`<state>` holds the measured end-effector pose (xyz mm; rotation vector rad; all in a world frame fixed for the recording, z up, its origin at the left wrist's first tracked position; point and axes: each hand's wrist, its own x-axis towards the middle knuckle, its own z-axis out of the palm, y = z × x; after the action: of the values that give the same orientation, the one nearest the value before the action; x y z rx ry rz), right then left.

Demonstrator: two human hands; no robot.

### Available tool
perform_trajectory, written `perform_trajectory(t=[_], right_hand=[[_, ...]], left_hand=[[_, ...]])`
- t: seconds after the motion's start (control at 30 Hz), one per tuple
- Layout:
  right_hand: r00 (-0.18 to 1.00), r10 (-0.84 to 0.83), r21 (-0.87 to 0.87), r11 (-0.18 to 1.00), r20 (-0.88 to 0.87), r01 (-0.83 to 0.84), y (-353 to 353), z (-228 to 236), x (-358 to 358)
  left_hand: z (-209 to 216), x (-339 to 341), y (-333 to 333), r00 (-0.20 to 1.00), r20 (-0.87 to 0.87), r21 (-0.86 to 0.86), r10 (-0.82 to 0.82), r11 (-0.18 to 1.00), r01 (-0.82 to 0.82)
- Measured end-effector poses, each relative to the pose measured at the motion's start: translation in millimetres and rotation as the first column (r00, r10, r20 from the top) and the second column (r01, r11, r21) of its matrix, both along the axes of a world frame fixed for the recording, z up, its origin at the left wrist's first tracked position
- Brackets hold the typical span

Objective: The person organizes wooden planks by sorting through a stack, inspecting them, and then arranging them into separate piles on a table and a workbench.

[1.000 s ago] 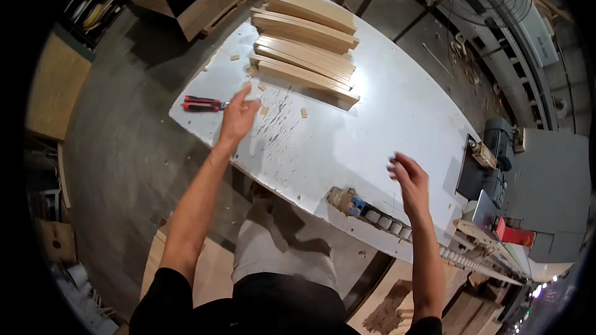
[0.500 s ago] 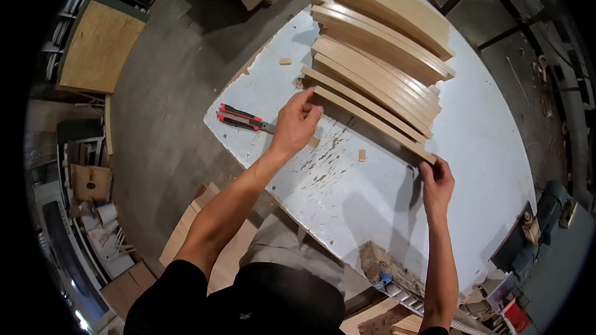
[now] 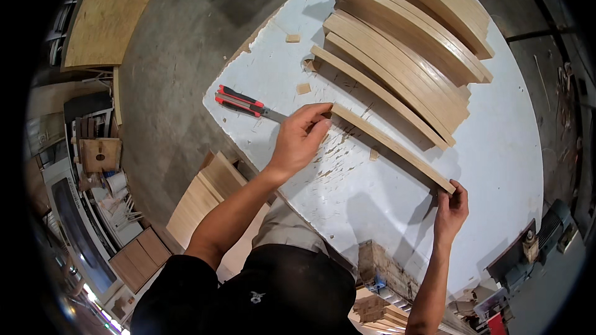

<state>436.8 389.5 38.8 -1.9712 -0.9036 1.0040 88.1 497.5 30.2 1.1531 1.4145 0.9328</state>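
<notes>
A long, pale wooden slat spans the space between my hands over the white worktable. My left hand pinches its left end between thumb and fingers. At its right end, my right hand grips it the same way. Just beyond lies another single slat. Behind that, stacked slats stand on edge in curved rows, with a further bundle at the far side. A red and black utility knife rests left of my left hand, its tip end hidden behind that hand.
Small wood chips are scattered on the scratched tabletop. A worn wooden block stands at the near edge by my right forearm. More wooden boards lie below the table at my left. A dark motor-like machine is at the right.
Both hands have drawn the slat toward me, away from the other slats, so a wider gap shows between them. The whole view has also shifted.
</notes>
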Motion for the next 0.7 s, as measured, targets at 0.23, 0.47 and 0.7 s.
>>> perform_trajectory(t=[0.23,0.47,0.7], right_hand=[[0.997,0.073,-0.064,0.995,-0.031,-0.075,3.5,32.7,-5.5],[0.939,0.194,0.03,0.977,0.285,-0.211,13.0,37.5,-18.4],[0.865,0.26,0.058,0.948,0.43,-0.313,2.6,21.7,-24.4]], left_hand=[[35.5,-32.5,58.2,0.912,-0.406,0.265,0.064,0.963,0.05],[30.2,-37.9,94.9,0.842,-0.539,0.296,-0.009,0.934,0.2],[34.9,-10.6,27.1,0.984,-0.084,-0.081,-0.154,0.986,0.147]])
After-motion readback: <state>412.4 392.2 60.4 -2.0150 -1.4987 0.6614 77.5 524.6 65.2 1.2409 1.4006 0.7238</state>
